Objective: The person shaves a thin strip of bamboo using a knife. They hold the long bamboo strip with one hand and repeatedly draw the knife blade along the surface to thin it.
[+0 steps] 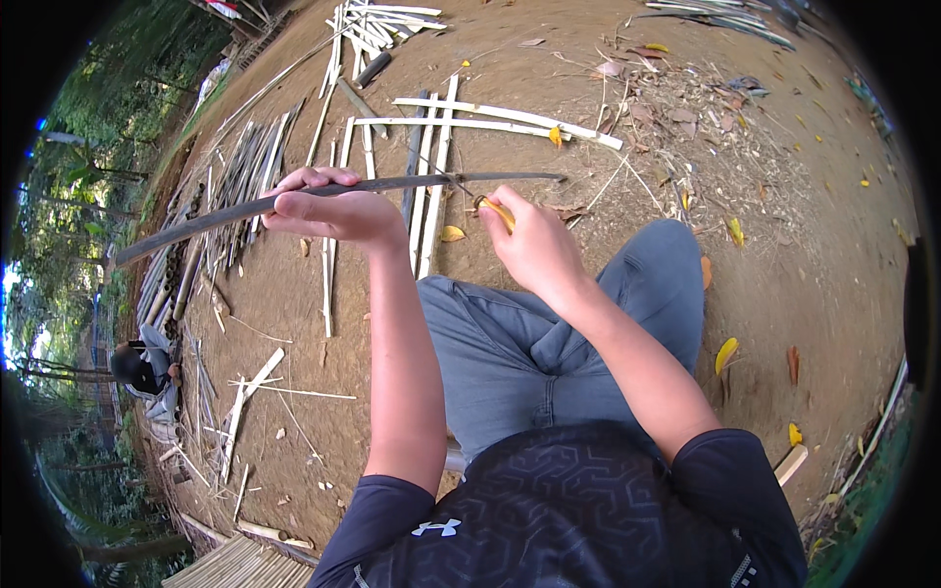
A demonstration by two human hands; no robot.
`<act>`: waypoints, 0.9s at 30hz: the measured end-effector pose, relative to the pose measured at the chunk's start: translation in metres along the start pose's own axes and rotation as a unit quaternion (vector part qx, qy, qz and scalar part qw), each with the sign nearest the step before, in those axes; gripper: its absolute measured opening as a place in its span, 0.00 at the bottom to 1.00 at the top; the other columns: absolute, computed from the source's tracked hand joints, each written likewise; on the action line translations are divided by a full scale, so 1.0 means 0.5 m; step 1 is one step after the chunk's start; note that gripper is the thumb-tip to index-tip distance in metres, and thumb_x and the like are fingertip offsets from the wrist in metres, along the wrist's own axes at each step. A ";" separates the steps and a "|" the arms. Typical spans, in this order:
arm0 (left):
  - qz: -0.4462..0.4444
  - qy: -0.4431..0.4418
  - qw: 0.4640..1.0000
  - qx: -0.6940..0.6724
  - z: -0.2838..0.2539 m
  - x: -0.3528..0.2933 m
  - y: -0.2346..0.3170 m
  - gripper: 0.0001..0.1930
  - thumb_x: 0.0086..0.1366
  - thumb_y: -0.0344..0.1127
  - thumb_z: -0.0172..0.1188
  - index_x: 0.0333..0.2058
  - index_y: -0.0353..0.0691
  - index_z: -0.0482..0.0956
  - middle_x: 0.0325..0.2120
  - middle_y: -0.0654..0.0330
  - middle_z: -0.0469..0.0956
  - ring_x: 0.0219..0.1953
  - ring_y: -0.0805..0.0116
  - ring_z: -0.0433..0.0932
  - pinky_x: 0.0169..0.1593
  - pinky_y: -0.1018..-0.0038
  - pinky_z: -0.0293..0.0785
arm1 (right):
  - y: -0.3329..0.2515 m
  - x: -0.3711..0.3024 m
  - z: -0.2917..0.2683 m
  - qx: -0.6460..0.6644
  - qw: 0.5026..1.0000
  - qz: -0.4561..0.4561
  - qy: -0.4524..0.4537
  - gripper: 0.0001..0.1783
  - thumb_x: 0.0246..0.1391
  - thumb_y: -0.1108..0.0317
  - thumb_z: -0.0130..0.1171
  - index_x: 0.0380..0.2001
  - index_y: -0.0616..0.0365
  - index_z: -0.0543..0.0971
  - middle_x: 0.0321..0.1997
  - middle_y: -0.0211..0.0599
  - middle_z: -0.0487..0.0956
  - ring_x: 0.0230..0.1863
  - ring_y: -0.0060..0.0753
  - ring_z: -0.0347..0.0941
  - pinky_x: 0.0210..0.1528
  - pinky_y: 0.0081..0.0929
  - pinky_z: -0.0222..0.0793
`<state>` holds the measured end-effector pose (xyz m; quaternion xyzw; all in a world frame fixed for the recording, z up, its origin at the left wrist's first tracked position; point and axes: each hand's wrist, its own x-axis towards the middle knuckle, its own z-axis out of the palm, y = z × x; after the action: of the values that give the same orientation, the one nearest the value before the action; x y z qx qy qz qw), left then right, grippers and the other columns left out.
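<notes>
My left hand (343, 214) is closed around a long, dark, slightly bowed wooden strip (201, 223), probably split bamboo, held level above my lap. The strip runs from the far left to a thin tip right of centre. In my right hand (541, 250) is a knife with a yellow handle (500, 213), the fingers wrapped round it. Its thin dark blade points up and left and crosses the strip near its right part; whether the edge is biting into the wood I cannot tell. Both hands are raised in front of my bent knees.
Pale split strips (510, 120) lie crossed on the dirt ground ahead. A large pile of darker strips (240, 186) lies to the left, another bundle (716, 15) at the far right. Wood shavings (725, 147) cover the ground at right. A person (152, 372) is at the far left.
</notes>
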<state>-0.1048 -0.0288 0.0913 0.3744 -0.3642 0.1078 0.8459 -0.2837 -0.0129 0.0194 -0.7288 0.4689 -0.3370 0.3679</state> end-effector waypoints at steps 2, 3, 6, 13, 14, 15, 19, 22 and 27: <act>0.001 0.006 1.000 0.003 0.003 -0.006 0.008 0.29 0.69 0.69 0.43 0.37 0.46 0.54 0.23 0.67 0.61 0.18 0.82 0.62 0.20 0.86 0.63 | -0.011 -0.001 -0.013 -0.003 1.000 0.015 -0.014 0.12 0.66 0.57 0.53 0.42 0.54 0.77 0.24 0.45 0.81 0.27 0.49 0.80 0.29 0.42 0.72; 0.007 0.009 1.000 0.004 0.004 -0.008 0.011 0.29 0.69 0.69 0.43 0.38 0.46 0.54 0.23 0.67 0.61 0.18 0.82 0.62 0.20 0.86 0.63 | -0.014 -0.002 -0.019 -0.019 0.999 0.037 -0.004 0.12 0.66 0.58 0.53 0.41 0.54 0.77 0.24 0.45 0.81 0.28 0.50 0.80 0.29 0.43 0.72; -0.005 0.022 1.000 -0.014 0.003 -0.010 0.012 0.28 0.70 0.68 0.44 0.39 0.46 0.54 0.24 0.67 0.61 0.19 0.82 0.62 0.21 0.85 0.62 | -0.019 -0.001 -0.023 -0.056 0.998 -0.018 -0.028 0.12 0.66 0.58 0.53 0.41 0.54 0.77 0.24 0.44 0.81 0.26 0.44 0.80 0.28 0.39 0.72; -0.006 0.029 1.000 -0.002 -0.006 -0.007 0.006 0.26 0.72 0.64 0.44 0.40 0.45 0.54 0.26 0.66 0.63 0.20 0.80 0.64 0.23 0.82 0.65 | -0.013 0.013 -0.018 -0.033 0.996 0.009 -0.079 0.12 0.68 0.59 0.50 0.39 0.55 0.77 0.21 0.35 0.78 0.18 0.24 0.72 0.21 0.27 0.67; -0.014 0.030 0.999 -0.011 -0.006 -0.004 0.006 0.25 0.72 0.64 0.44 0.40 0.46 0.54 0.26 0.66 0.61 0.20 0.81 0.62 0.23 0.83 0.64 | -0.014 0.012 -0.015 -0.005 0.990 0.021 -0.136 0.12 0.68 0.59 0.50 0.39 0.56 0.77 0.22 0.35 0.78 0.19 0.23 0.73 0.22 0.28 0.68; -0.023 0.031 0.999 -0.020 -0.007 -0.003 0.006 0.25 0.72 0.64 0.45 0.41 0.46 0.54 0.26 0.67 0.60 0.21 0.82 0.60 0.23 0.83 0.63 | -0.013 0.016 -0.017 -0.044 0.989 0.069 -0.125 0.13 0.68 0.59 0.50 0.40 0.56 0.77 0.22 0.35 0.79 0.19 0.28 0.73 0.25 0.32 0.71; -0.028 0.019 0.999 -0.012 -0.008 0.002 0.007 0.25 0.72 0.63 0.45 0.42 0.46 0.54 0.27 0.66 0.61 0.22 0.81 0.61 0.24 0.82 0.64 | -0.023 0.020 -0.007 -0.015 0.996 -0.066 -0.061 0.12 0.67 0.60 0.51 0.40 0.57 0.78 0.25 0.36 0.81 0.22 0.30 0.77 0.27 0.34 0.73; -0.037 0.014 0.999 -0.019 -0.013 0.000 0.007 0.26 0.72 0.63 0.45 0.45 0.45 0.54 0.28 0.66 0.62 0.24 0.81 0.62 0.25 0.82 0.65 | -0.034 0.029 -0.003 -0.033 0.999 -0.029 -0.022 0.12 0.65 0.59 0.54 0.39 0.56 0.77 0.27 0.41 0.82 0.27 0.39 0.81 0.31 0.36 0.74; -0.041 0.024 0.999 -0.003 -0.023 0.008 0.003 0.26 0.73 0.61 0.45 0.48 0.44 0.53 0.29 0.65 0.62 0.25 0.81 0.63 0.27 0.81 0.67 | -0.047 0.037 0.003 -0.041 0.994 -0.012 -0.102 0.13 0.65 0.58 0.54 0.39 0.56 0.77 0.30 0.46 0.82 0.32 0.42 0.82 0.35 0.38 0.75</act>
<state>-0.0967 -0.0200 0.0899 0.3839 -0.3282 0.0805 0.8594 -0.2662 -0.0232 0.0414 -0.7797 0.4332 -0.2460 0.3794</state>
